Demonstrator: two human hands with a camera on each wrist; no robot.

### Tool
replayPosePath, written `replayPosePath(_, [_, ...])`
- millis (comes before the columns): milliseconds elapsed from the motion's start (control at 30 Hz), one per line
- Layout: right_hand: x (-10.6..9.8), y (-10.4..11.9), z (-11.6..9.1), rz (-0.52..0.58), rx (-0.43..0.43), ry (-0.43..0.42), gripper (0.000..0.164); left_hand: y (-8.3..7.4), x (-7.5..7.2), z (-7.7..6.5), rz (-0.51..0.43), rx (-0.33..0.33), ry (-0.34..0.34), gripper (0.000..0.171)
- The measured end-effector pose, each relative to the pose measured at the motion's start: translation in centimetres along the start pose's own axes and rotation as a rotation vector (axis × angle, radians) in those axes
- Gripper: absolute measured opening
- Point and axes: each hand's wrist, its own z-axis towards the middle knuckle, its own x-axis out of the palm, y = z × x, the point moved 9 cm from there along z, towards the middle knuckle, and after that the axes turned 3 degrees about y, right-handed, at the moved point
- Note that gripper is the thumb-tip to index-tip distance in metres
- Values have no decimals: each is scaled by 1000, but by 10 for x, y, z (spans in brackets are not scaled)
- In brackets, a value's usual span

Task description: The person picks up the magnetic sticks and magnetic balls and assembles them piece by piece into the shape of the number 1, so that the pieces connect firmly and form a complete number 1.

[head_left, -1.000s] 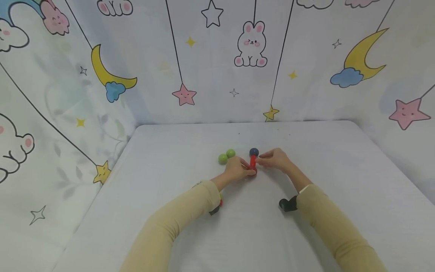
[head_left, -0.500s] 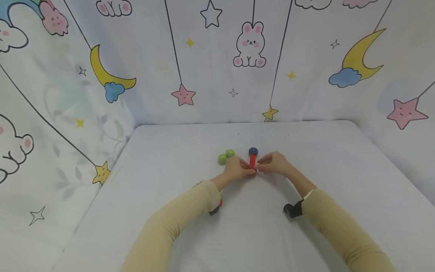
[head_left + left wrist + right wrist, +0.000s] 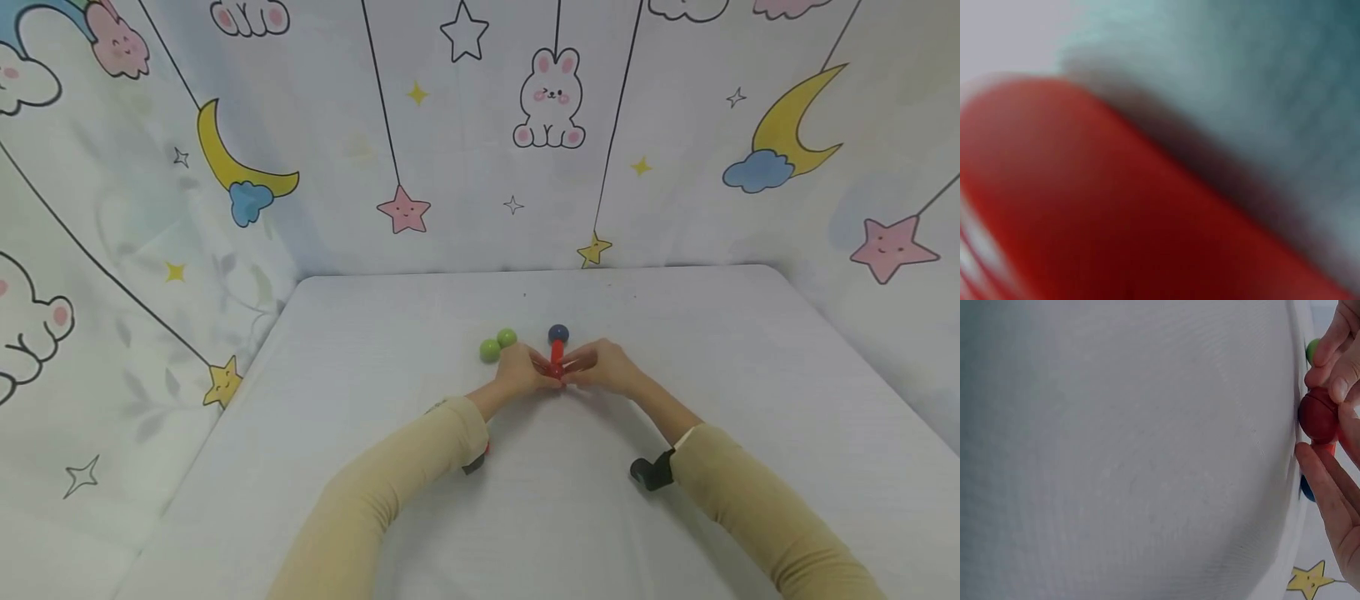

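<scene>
A red rod [image 3: 557, 350] stretches from a dark blue ball [image 3: 558, 334] at its far end to a red ball [image 3: 557, 372] at its near end. From the left, my left hand [image 3: 520, 368] pinches the red ball between thumb and fingers. My right hand [image 3: 602, 367] closes in from the other side, its thumb and fingers around that ball and the near end of the rod. In the right wrist view the red ball [image 3: 1318, 415] shows a groove line, with fingers above and below it. The rod's near end is partly hidden by fingers.
Two green balls [image 3: 490, 351] lie just beyond the left hand. A red piece [image 3: 487, 448] peeks out beside the left sleeve; a blurred red rounded thing [image 3: 1116, 206] fills much of the left wrist view. A black wrist camera [image 3: 651, 472] hangs at the right cuff. White cloth covers the table [image 3: 375, 333].
My right hand has moved from beside the rod's middle down to the red ball, and its forearm has swung outward. The left hand stays on the ball.
</scene>
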Motion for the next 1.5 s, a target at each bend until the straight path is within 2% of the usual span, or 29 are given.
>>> replayPosePath(267, [3,1,-1,-9,42,3,40,0,0,0,7,10,5,33])
replayPosePath(567, [4,3,1,-49,63,0,38,-3,1,-1,17,16,21,30])
replayPosePath(733, [5,4,3,-38,37,19,37,-8,0,-2,45,44,80,29])
replayPosePath(867, [5,3,4,-37,49,27,37,-6,3,-3,0,36,154,33])
replayPosePath(1000, [5,1,5,-43,54,27,37,0,2,-5,-41,9,188,39])
replayPosePath(1100, [3,-1,6,-44,64,19,36,6,-2,-9,-34,-8,221,39])
replayPosePath(1200, [2,-3,8,-59,75,17,37,14,-9,-13,-3,10,262,36])
replayPosePath(1300, [2,-3,8,-75,79,16,38,21,-20,-17,67,52,271,32])
replayPosePath(1400, [1,-2,8,-85,85,10,38,23,-31,-25,122,103,266,27])
replayPosePath(1500, [1,-1,8,-89,86,8,38,24,-37,-35,175,149,291,21])
